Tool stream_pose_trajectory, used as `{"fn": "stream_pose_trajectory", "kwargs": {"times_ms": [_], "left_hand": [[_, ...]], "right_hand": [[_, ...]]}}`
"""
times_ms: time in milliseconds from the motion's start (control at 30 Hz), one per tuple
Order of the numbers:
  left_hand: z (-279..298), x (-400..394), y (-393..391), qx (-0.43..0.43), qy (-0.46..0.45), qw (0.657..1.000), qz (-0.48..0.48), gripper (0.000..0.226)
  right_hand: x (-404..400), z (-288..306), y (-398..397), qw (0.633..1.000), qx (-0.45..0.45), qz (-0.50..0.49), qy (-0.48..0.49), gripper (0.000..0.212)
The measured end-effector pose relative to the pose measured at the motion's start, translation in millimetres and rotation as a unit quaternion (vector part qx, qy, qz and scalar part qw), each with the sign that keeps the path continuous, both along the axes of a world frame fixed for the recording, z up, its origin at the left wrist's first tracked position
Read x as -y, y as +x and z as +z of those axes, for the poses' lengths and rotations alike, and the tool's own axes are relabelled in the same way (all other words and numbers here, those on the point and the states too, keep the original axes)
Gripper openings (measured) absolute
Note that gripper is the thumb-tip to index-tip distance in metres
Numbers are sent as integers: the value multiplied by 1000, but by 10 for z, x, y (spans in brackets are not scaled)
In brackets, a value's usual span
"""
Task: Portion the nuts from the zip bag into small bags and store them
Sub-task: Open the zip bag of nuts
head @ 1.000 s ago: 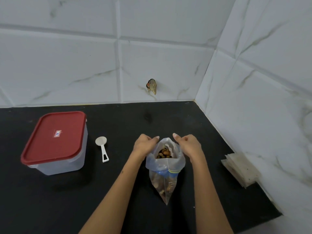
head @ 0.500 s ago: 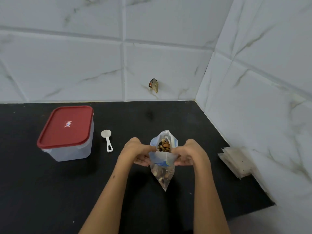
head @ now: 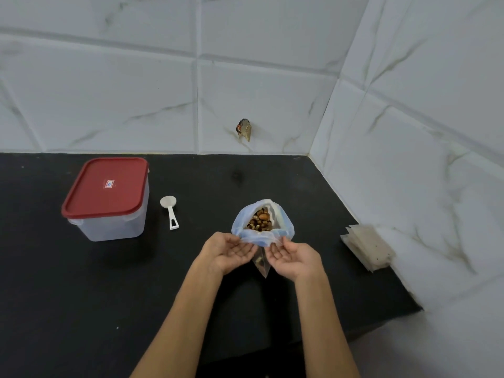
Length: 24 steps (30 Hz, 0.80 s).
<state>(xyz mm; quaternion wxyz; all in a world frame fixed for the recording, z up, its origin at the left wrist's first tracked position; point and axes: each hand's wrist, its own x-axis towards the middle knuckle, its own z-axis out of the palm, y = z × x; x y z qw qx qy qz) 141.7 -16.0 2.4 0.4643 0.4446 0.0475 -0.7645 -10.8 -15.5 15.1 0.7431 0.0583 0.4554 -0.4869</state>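
Note:
A clear zip bag (head: 285,222) stands upright on the black counter, its mouth open and its bluish rim folded down outward. Mixed brown nuts (head: 260,221) show inside. My left hand (head: 229,252) and my right hand (head: 294,257) are palm up at the near side of the bag, and their fingertips pinch the folded rim from left and right. The bag's lower tip shows between my wrists. A stack of small flat bags (head: 366,246) lies to the right, against the wall.
A clear storage box with a red lid (head: 106,197) stands at the left, lid on. A white scoop (head: 170,211) lies between the box and the bag. Tiled walls close the back and right; a small hook-like object (head: 244,129) hangs on the back wall.
My hands have moved from the far rim of the bag down its sides to the near side and turned palm up. The rim is folded further down.

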Motion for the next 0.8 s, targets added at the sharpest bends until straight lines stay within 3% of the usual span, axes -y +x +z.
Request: {"fn": "stream_pose_trajectory", "kwargs": {"times_ms": [100, 267, 400, 467, 567, 600, 700, 800], "left_hand": [[-57, -3, -158, 30, 14, 999, 32, 26], [-163, -9, -282, 159, -7, 987, 6, 38], [-121, 7, -217, 322, -17, 943, -85, 36], [-88, 35, -159, 393, -36, 909, -133, 36], [-95, 99, -87, 448, -53, 877, -164, 44], [-99, 116, -71, 453, -54, 874, -165, 49], [-140, 197, 17, 513, -50, 839, -176, 61], [-183, 274, 70, 424, -51, 892, -149, 53]], "right_hand": [[-12, -71, 22, 999, -15, -18, 23, 27], [-42, -95, 117, 990, -141, 17, 7, 37], [10, -151, 79, 961, -263, 84, -17, 33], [62, -193, 37, 917, -370, 148, -26, 31], [149, -229, -31, 802, -553, 221, -32, 36], [182, -221, -49, 803, -554, 215, -34, 41], [296, -182, -73, 867, -457, 195, -48, 50], [388, -177, -54, 873, -446, 194, -42, 54]]}}
